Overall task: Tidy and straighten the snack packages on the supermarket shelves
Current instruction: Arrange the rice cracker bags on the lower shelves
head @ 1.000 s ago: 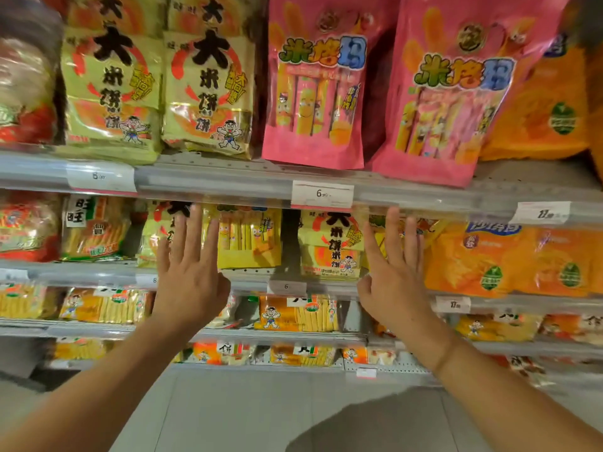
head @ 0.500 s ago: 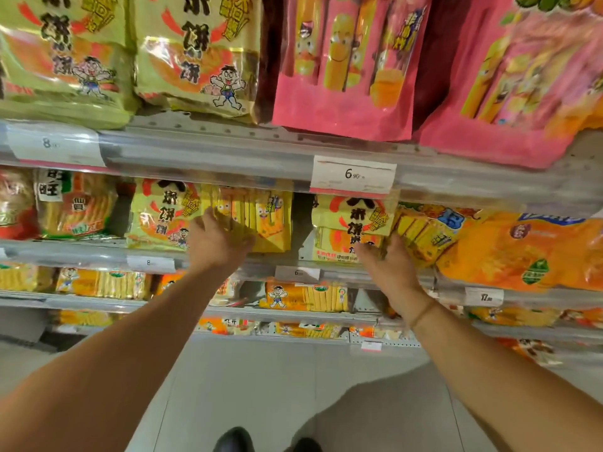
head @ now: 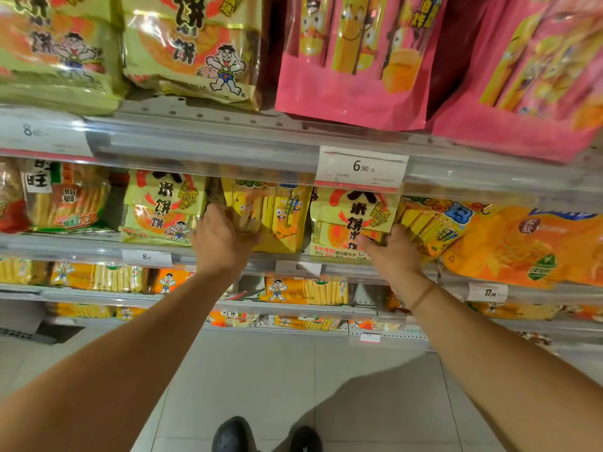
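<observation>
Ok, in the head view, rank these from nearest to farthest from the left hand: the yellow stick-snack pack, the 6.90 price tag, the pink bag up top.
1. Yellow stick-snack pack: the left hand is touching it, same shelf.
2. 6.90 price tag: up and right, on the rail above.
3. Pink bag: upper shelf, higher still.

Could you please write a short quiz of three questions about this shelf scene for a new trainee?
1. True or false: both hands reach to the same shelf level.
2. Which package does the left hand touch? A) a pink bag on the shelf above B) the yellow pack with cartoon sticks C) the orange bag at the right
3. Fill in: the price tag above the right hand reads 6.___.

Key: 1 true; 2 B; 3 "90". The right hand rests at the rice cracker pack.
</observation>
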